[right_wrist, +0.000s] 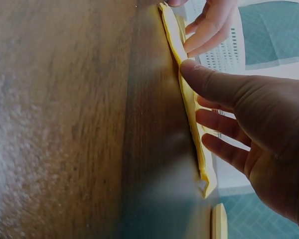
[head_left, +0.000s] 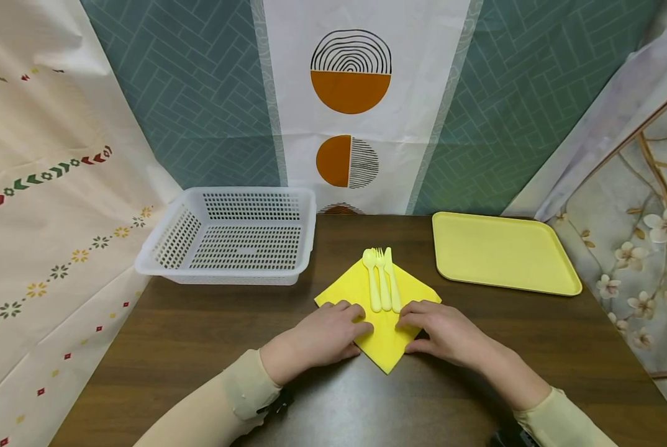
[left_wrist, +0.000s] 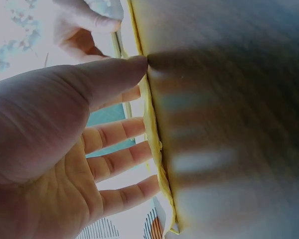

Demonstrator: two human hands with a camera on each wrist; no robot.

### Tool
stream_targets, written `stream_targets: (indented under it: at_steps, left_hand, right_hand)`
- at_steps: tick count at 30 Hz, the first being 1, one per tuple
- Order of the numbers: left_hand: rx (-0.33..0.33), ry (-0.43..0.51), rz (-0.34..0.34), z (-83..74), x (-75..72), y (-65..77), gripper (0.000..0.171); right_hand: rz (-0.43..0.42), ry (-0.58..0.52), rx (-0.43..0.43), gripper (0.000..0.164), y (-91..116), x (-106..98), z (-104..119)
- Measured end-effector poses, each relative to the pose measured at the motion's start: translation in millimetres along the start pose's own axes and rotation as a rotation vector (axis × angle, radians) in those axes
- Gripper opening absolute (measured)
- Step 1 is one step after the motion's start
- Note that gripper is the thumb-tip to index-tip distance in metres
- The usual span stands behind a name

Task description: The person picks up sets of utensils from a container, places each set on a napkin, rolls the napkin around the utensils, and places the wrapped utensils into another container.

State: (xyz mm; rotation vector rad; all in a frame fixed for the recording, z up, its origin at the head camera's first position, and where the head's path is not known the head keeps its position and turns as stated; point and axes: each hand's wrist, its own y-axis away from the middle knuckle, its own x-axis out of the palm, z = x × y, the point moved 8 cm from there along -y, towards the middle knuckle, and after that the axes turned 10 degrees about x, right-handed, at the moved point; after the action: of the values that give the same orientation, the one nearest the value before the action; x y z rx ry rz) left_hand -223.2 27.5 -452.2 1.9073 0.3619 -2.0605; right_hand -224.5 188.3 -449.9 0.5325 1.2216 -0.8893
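A folded yellow napkin (head_left: 386,354) lies on the table as a diamond, one corner pointing towards me. On its far half a pale yellow spoon (head_left: 372,279), fork (head_left: 382,282) and knife (head_left: 392,279) lie side by side, heads pointing away. My left hand (head_left: 328,333) rests its fingertips on the napkin's left part, its thumb at the near-left edge. Opposite it, my right hand (head_left: 442,332) touches the right part, thumb by the near-right edge. In the left wrist view the fingers (left_wrist: 117,134) stretch out to the napkin (left_wrist: 152,124). Right-hand fingers (right_wrist: 222,124) reach the napkin (right_wrist: 192,114) likewise.
A white perforated plastic basket (head_left: 238,277) stands at the back left of the dark wooden table (head_left: 199,335). At the back right lies a flat yellow tray (head_left: 495,248). Patterned cloths hang behind and along both sides.
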Motion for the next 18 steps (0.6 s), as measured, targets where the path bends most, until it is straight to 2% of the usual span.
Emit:
stream_targets:
  at_steps: [8, 18]
  left_hand:
    - [-0.005, 0.036, -0.009, 1.0, -1.1, -0.6, 0.038]
    - [-0.016, 0.059, 0.01, 2.4, 0.9, -2.3, 0.04]
  right_hand:
    - [0.006, 0.003, -0.005, 0.031, 2.0, 2.2, -0.7]
    - [-0.013, 0.01, -0.014, 0.023, 1.5, 4.2, -0.3]
